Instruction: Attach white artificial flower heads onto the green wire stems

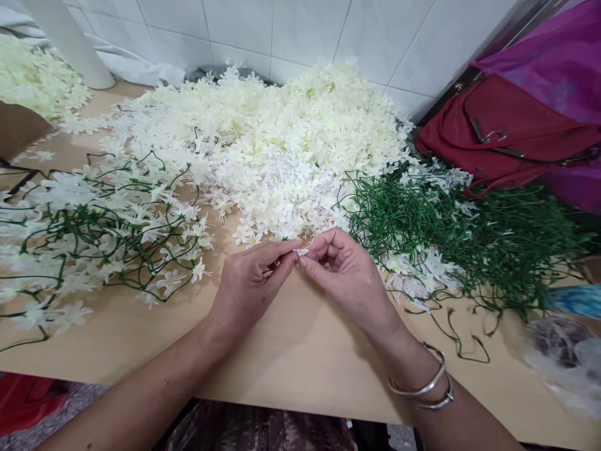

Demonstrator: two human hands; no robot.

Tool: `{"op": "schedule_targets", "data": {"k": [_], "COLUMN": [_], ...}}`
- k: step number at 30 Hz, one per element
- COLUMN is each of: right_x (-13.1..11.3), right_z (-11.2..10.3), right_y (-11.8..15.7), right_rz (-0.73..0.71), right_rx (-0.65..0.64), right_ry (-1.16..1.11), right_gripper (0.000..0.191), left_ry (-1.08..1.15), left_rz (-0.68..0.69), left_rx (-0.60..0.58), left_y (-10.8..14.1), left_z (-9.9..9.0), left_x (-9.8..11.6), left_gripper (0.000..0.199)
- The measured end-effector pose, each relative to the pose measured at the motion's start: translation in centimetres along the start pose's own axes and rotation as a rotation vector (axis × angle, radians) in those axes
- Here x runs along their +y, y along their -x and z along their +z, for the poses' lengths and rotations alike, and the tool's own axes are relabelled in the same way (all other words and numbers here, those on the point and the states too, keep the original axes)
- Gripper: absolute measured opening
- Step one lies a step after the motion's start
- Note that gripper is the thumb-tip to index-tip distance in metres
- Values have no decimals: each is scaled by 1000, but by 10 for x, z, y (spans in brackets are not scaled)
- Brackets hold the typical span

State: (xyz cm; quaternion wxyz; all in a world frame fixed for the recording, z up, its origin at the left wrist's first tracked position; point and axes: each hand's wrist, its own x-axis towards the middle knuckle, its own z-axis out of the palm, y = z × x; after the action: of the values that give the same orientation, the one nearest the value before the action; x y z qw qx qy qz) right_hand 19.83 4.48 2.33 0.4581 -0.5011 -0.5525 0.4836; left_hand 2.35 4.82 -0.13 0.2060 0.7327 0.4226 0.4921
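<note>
My left hand (256, 275) is closed in a pinch. Bits of a green stem (284, 238) show at its fingers, most of it hidden. Thumb and forefinger of my right hand (340, 269) pinch a small white artificial flower (302, 252), which touches the left fingertips too. Both hands are close together over the table (300, 351). Just beyond them spreads a large heap of loose white flower heads (282, 169). Green plastic stems (399, 210) lie piled to the right of my right hand. Stems with white flowers on them (107, 232) lie left of my left hand.
A red handbag (507, 131) and a purple bag (549, 56) stand at the back right. A clear plastic bag (563, 351) lies on the right edge. At the back left are a white pole (70, 44) and more flower heads (37, 78). A tiled wall (305, 28) closes the back.
</note>
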Motion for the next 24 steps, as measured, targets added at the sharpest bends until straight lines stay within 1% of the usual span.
{"op": "schedule_targets", "data": {"k": [3, 5, 7, 9, 14, 17, 20, 24], "right_x": [0, 0, 0, 1, 5, 6, 5, 4], "right_z": [-1, -1, 0, 0, 0, 0, 1, 1], "right_y": [0, 0, 0, 0, -1, -1, -2, -2], "right_rz": [54, 71, 75, 69, 42, 42, 47, 48], "right_rx": [14, 17, 10, -1, -12, 6, 29, 27], "right_ry": [-92, -112, -107, -92, -102, -94, -84, -90], "right_gripper": [27, 31, 32, 29, 15, 14, 17, 28], "left_ry": [-58, -86, -106, -118, -109, -95, -52, -1], "left_rz": [55, 97, 141, 153, 13, -5, -16, -78], "left_rx": [18, 25, 2, -18, 6, 5, -14, -35], "left_y": [0, 0, 0, -1, -2, -3, -3, -3], "left_z": [0, 1, 1, 1, -1, -2, -1, -1], "left_x": [-1, -1, -1, 0, 5, 5, 4, 1], "left_gripper": [24, 25, 24, 23, 17, 12, 10, 7]}}
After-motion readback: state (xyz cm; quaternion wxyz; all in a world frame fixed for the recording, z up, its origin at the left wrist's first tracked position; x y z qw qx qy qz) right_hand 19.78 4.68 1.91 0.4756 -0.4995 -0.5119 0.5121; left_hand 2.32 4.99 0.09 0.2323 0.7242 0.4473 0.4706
